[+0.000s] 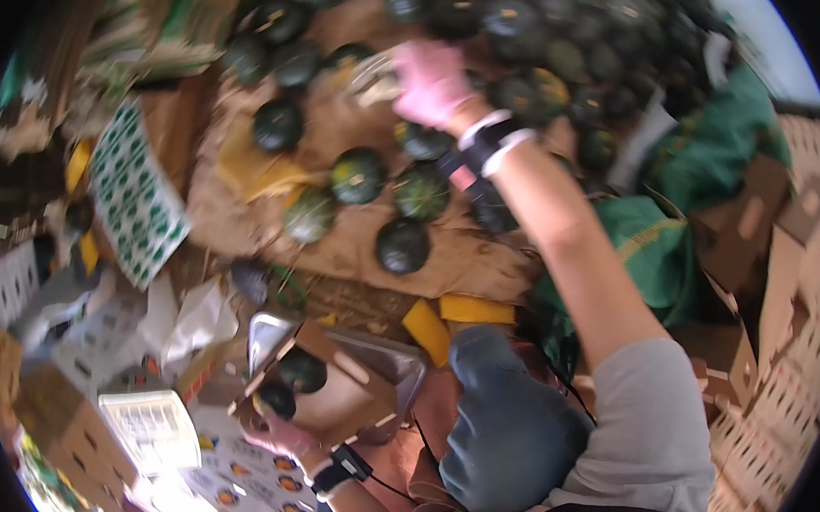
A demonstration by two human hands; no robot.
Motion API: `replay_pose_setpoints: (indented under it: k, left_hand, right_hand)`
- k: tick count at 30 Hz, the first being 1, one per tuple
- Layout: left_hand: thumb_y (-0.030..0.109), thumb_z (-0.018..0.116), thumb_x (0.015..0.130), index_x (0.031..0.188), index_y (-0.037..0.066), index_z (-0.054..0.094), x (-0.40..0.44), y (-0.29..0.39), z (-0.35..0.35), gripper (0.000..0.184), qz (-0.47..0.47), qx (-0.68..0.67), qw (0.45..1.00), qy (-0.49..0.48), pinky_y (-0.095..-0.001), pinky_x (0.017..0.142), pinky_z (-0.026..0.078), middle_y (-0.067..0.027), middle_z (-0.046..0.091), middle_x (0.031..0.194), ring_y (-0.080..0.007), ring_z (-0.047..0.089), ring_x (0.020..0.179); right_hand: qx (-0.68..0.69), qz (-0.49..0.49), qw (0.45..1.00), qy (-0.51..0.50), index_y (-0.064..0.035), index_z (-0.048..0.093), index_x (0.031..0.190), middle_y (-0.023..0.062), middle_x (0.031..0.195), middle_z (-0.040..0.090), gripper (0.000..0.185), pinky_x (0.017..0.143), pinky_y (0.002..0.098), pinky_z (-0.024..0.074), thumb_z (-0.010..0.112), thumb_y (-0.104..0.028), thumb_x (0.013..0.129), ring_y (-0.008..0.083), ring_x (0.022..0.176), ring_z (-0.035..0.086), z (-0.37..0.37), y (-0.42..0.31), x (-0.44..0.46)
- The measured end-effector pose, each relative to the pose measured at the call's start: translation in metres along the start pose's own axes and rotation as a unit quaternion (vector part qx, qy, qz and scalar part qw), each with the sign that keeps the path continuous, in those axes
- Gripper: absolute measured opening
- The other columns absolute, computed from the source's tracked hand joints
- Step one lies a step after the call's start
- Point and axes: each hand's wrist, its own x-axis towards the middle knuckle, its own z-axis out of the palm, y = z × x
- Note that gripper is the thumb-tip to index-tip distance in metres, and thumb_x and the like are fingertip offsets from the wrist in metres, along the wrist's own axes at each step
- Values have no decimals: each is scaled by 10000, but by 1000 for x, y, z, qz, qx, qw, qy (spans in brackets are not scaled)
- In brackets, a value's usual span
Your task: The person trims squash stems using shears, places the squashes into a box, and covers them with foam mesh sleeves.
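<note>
My right hand, in a pink glove, reaches out over the brown sheet. Its fingers close on a pale, cloth-like thing, blurred by motion. Dark green round squashes lie around it, among them one with a yellow patch and a plain dark one. Near my lap, my left hand, also gloved in pink, grips the near left edge of an open cardboard box. In the box sit two squashes, one farther in and one right by my left fingers.
A large heap of squashes fills the back right. Green sacks and cardboard boxes stand at the right. Beneath the held box is a metal tray. A white basket and a green-patterned sheet are at the left.
</note>
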Motion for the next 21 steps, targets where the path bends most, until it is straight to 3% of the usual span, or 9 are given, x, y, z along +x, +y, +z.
replay_pose_setpoints:
  k: [1,4,9,11,12,13,16,18,21]
  left_hand:
    - [96,660,816,1269,30,405,-2,1,6,525,66,-7,998,4,-379,948,417,-137,469,1241,-262,502,1077]
    - [128,659,811,1284,27,418,-21,31,13,541,262,107,956,78,-418,977,388,-171,471,1233,-315,470,1129]
    - [261,661,816,1277,-6,414,-32,63,-2,587,459,179,870,19,-463,971,363,-187,440,1219,-354,412,1131]
    - [271,658,819,1277,-8,410,-31,63,-12,591,457,188,869,1,-461,962,375,-184,431,1226,-349,403,1139]
    - [276,657,821,1277,-9,408,-30,61,-19,593,456,194,868,-8,-461,957,382,-183,426,1229,-346,398,1143]
    - [262,645,831,1281,-12,401,-28,56,-21,580,453,172,874,-25,-454,962,387,-183,420,1236,-339,414,1141]
    - [236,636,836,1284,-16,398,-35,49,-11,566,363,2,923,-128,-454,976,379,-186,416,1238,-339,427,1141]
    - [232,650,815,1227,-12,462,-47,54,-12,514,452,105,881,-92,-456,948,363,-189,493,1168,-347,453,1097]
    - [197,664,790,1256,3,453,-58,52,-5,547,443,112,874,-165,-446,943,365,-187,466,1188,-338,458,1070]
  right_hand:
    - [-40,-96,993,64,-79,568,804,100,752,560,263,655,419,424,690,-218,618,288,726,566,-2,-12,-14]
    - [-82,-110,991,4,-81,562,884,78,843,558,336,725,386,386,691,-225,608,264,851,527,13,-46,-39]
    - [172,83,981,-36,-2,535,913,140,916,562,382,838,408,406,702,-207,638,305,913,545,-27,-75,-75]
    - [398,225,889,-10,7,505,928,124,925,559,401,735,392,482,726,-161,638,245,842,591,-57,-59,-113]
    - [504,227,827,103,-30,464,943,81,848,545,439,738,360,451,730,-183,628,216,809,552,-39,-36,-133]
    - [591,317,739,57,-46,448,996,49,820,537,448,693,331,471,716,-152,654,173,751,549,-60,-18,-151]
    - [502,434,718,210,-70,454,933,21,717,499,338,430,266,404,666,-99,671,97,495,470,-68,65,-216]
    - [514,493,656,252,-108,510,753,6,566,483,181,328,265,343,658,-194,694,141,376,443,-96,97,-250]
    - [506,601,593,176,-111,508,737,14,530,464,183,283,276,305,651,-224,718,154,320,404,-139,146,-325]
